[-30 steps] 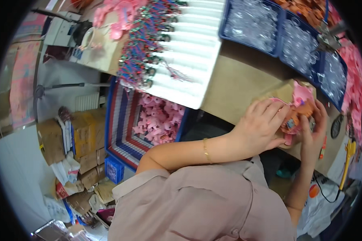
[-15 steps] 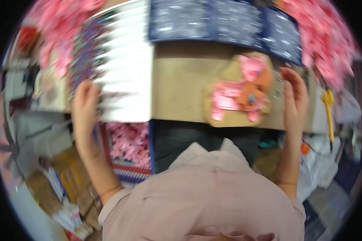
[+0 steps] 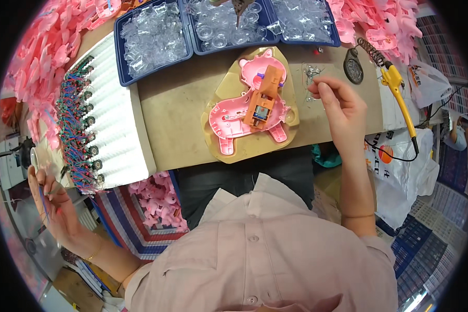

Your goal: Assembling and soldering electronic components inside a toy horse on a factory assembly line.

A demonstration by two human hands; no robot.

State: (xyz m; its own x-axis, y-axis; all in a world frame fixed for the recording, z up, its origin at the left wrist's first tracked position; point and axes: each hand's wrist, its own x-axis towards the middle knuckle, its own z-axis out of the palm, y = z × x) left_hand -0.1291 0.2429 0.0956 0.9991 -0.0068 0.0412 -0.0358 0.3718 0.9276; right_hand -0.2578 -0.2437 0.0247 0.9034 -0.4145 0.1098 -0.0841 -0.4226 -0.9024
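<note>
A pink plastic toy shell half [image 3: 229, 117], shaped like an animal, lies in a tan holder [image 3: 213, 143] in front of me. An orange plastic piece [image 3: 268, 86] with a small metal-and-black unit sits across it. My left hand [image 3: 54, 205] is off the table's left side, fingers curled around a small wired part [image 3: 43, 200] whose blue wire crosses the palm. My right hand [image 3: 343, 106] is right of the holder, thumb and forefinger pinched beside a scatter of small metal pieces [image 3: 312, 73]. Anything between those fingertips is too small to make out.
White ribbed tray [image 3: 122, 125] at left carries a row of wired round parts [image 3: 78, 130]. Blue bins [image 3: 124, 67] of clear plastic pieces stand at the back. Pink shells [image 3: 31, 62] pile at both far corners. A yellow soldering iron [image 3: 400, 96] hangs at right, near a coiled spring [image 3: 369, 50].
My left hand has moved from the wired parts outward past the tray's left side, with a wired part in it. The right hand is pinched near the metal pieces. The view has shifted right.
</note>
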